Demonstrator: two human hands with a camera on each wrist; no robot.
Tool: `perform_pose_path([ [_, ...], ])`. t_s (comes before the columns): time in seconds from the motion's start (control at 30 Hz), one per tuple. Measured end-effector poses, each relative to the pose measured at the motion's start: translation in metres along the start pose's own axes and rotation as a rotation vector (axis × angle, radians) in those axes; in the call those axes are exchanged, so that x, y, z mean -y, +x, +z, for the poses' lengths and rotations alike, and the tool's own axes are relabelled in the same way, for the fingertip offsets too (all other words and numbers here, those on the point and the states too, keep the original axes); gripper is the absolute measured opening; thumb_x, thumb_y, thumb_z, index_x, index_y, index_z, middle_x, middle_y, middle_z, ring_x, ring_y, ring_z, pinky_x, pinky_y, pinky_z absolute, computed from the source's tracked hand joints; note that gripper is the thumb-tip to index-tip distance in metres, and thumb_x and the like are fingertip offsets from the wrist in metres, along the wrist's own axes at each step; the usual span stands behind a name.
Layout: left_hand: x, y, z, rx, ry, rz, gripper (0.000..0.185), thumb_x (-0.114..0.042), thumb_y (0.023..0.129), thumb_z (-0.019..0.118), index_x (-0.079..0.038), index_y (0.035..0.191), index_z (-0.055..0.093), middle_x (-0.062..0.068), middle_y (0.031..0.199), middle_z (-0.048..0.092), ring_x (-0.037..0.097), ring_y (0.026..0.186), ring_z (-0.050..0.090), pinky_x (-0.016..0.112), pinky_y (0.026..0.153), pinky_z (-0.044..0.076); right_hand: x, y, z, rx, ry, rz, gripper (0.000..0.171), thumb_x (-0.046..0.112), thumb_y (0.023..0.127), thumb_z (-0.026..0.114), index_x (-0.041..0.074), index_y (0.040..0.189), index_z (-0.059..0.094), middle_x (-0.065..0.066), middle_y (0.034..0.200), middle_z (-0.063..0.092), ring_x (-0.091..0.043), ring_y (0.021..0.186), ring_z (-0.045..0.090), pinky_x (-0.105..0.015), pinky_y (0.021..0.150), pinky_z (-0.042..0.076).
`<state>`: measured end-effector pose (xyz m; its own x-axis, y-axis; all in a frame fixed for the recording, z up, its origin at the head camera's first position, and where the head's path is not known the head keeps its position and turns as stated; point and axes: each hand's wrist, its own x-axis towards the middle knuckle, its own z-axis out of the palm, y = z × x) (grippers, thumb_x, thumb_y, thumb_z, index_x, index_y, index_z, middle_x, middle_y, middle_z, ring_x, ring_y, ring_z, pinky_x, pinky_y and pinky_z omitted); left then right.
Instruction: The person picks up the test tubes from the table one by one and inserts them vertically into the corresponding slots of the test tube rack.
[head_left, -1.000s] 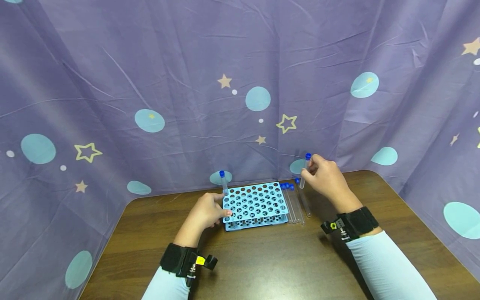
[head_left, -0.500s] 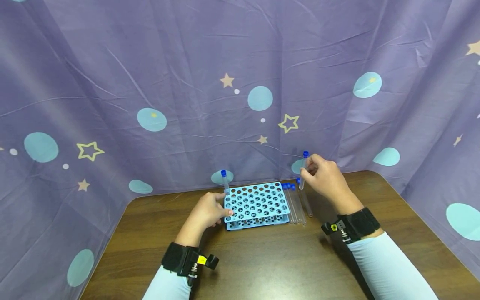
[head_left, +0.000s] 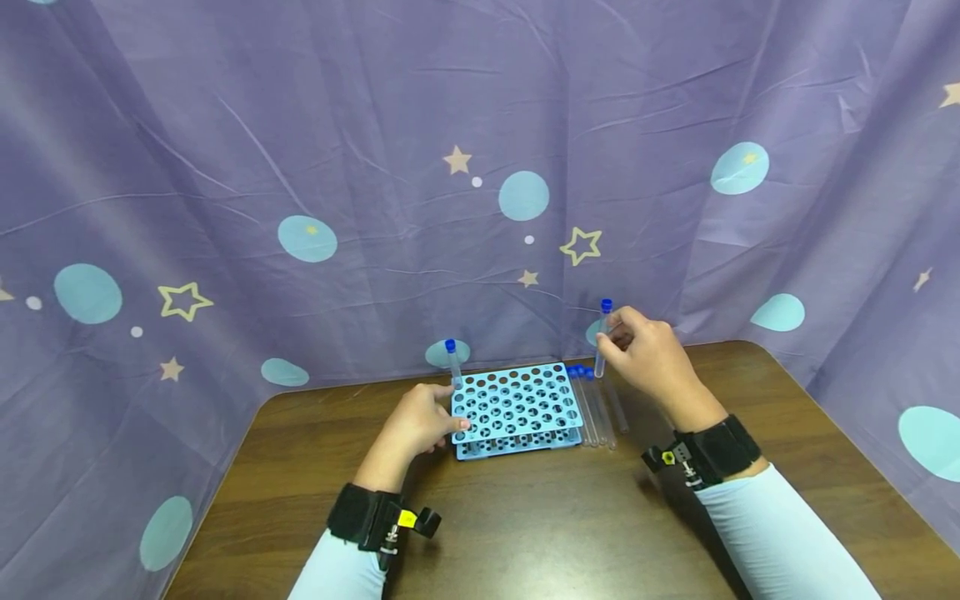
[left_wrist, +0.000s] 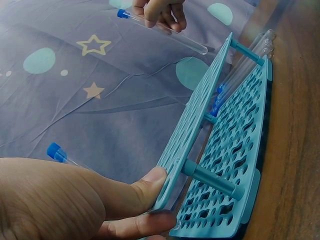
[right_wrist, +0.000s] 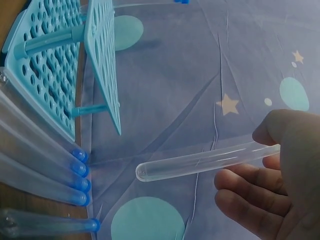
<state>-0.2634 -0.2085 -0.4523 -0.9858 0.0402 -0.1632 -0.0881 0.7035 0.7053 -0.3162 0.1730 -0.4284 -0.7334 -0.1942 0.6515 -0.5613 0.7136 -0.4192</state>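
Observation:
A light-blue test tube rack (head_left: 517,404) with two perforated tiers stands on the table. My left hand (head_left: 414,419) grips its left end, the thumb on the top plate (left_wrist: 192,117) and the fingers at its edge. One clear test tube (head_left: 454,365) with a blue cap stands upright in the back left corner of the rack. My right hand (head_left: 651,354) pinches another blue-capped test tube (head_left: 602,337) near its upper part. This tube is held upright above the table, right of the rack, its rounded bottom (right_wrist: 145,171) pointing down and free.
Several capped test tubes (head_left: 592,412) lie side by side on the table along the rack's right side, blue caps (right_wrist: 80,170) toward the back. A purple curtain (head_left: 375,167) hangs right behind the wooden table (head_left: 525,517).
My right hand has shifted the held test tube slightly left, toward the rack, and it stands a little straighter. My left hand keeps its grip on the rack.

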Motion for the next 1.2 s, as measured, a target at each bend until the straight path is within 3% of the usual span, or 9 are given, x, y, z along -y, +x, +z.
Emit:
perform_pose_path([
  [0.67, 0.002, 0.001, 0.001, -0.007, 0.001, 0.011, 0.08, -0.02, 0.094, 0.096, 0.0, 0.162, 0.059, 0.006, 0.067, 0.071, 0.017, 0.051, 0.06, 0.033, 0.049, 0.054, 0.024, 0.0, 0.018, 0.076, 0.105, 0.016, 0.015, 0.014, 0.104, 0.079, 0.004, 0.113, 0.071, -0.008, 0.092, 0.086, -0.025, 0.081, 0.083, -0.046, 0.073, 0.067],
  [1.2, 0.001, -0.001, 0.0, -0.012, -0.003, 0.009, 0.078, -0.02, 0.095, 0.095, -0.002, 0.162, 0.06, 0.006, 0.068, 0.071, 0.017, 0.052, 0.061, 0.032, 0.05, 0.055, 0.06, 0.032, 0.035, 0.142, 0.157, -0.036, 0.022, 0.021, 0.106, 0.08, 0.005, 0.118, 0.073, -0.009, 0.099, 0.086, -0.026, 0.087, 0.084, -0.047, 0.079, 0.069],
])
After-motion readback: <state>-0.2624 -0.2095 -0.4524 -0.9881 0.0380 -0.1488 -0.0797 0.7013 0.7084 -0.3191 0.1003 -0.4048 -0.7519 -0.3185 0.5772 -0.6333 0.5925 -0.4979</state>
